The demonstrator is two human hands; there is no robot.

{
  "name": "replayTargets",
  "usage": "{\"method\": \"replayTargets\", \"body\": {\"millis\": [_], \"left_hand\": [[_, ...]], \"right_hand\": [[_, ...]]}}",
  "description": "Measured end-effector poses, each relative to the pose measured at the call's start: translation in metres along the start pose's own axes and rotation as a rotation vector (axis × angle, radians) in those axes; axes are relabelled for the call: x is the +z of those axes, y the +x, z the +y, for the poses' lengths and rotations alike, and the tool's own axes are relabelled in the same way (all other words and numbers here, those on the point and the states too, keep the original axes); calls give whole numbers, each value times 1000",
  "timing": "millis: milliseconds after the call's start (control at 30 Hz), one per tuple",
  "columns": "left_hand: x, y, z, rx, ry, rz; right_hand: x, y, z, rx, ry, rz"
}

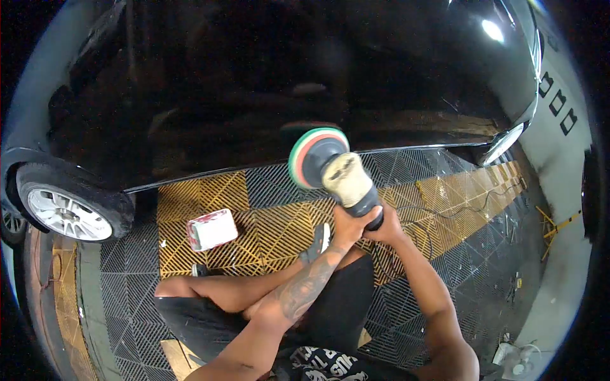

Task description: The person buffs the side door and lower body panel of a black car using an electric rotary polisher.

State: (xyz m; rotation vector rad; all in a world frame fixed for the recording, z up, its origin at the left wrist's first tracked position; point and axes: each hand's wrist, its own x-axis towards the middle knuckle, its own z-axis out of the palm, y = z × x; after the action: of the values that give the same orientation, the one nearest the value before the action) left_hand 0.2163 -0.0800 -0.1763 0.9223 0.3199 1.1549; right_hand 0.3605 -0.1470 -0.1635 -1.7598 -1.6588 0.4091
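A handheld polisher (349,179) with a round pad edged in green and orange (311,159) is held out in front of the black car's side panel (254,95). My left hand (352,223) is wrapped round the dark rear part of its body. Close beside it, my right hand (386,227) grips the same rear end. The pad is tilted and close to the lower part of the panel; whether it touches cannot be made out.
A white and red container (212,230) lies on the grey and yellow slatted floor (279,235). A car wheel (70,206) is at the left. A cable (457,213) runs rightward towards a yellow stand (559,227). A white fan (518,359) is at the lower right.
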Motion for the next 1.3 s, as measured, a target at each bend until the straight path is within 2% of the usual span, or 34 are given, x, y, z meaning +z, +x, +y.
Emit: {"method": "replayTargets", "body": {"millis": [67,133,300,333,400,467,533,600,633,667,733,800,867,933,967,1000,1067,1100,1133,1200,1300], "left_hand": [[24,7,-13,-7,40,-16],[42,8,-22,16,7,-24],[36,8,-33,0,44,-32],[25,6,-26,26,219,-31],[13,-5,-22,18,106,65],[1,-18,-20,-22,57,176],[-5,-19,-29,-40,57,209],[0,-13,-30,0,129,162],[4,-6,-31,9,248,91],[11,1,-33,18,244,112],[25,16,-34,53,266,-43],[26,22,-34,-121,318,-147],[16,21,-33,-112,335,-170],[3,14,-35,29,294,-112],[-5,10,-30,27,217,-102],[-15,6,-21,-26,306,-77],[-34,0,-16,55,198,-21],[-47,-3,-14,23,210,-12],[-53,-6,-12,67,96,24],[-72,-10,-4,94,57,51],[-97,-21,16,84,145,154]], "right_hand": [[-19,-8,19,62,60,2],[-27,-14,30,21,136,70],[-11,-19,46,38,233,93],[-7,-12,49,-10,114,50],[8,-5,51,17,199,-63],[17,2,46,-133,59,-105],[19,1,38,-127,82,-115],[13,-2,25,-23,159,-78],[16,-6,44,8,216,-37],[18,-10,60,36,274,5],[20,-20,77,132,411,117],[13,-19,69,105,514,126],[19,-15,70,35,495,148],[24,-9,66,19,415,102],[29,-5,64,15,417,86],[36,2,62,-13,337,53],[47,15,54,-78,172,-7],[51,19,47,18,110,-73],[53,26,25,-72,58,-60],[69,37,13,-173,103,-87],[84,52,-19,-300,26,-123]]}}
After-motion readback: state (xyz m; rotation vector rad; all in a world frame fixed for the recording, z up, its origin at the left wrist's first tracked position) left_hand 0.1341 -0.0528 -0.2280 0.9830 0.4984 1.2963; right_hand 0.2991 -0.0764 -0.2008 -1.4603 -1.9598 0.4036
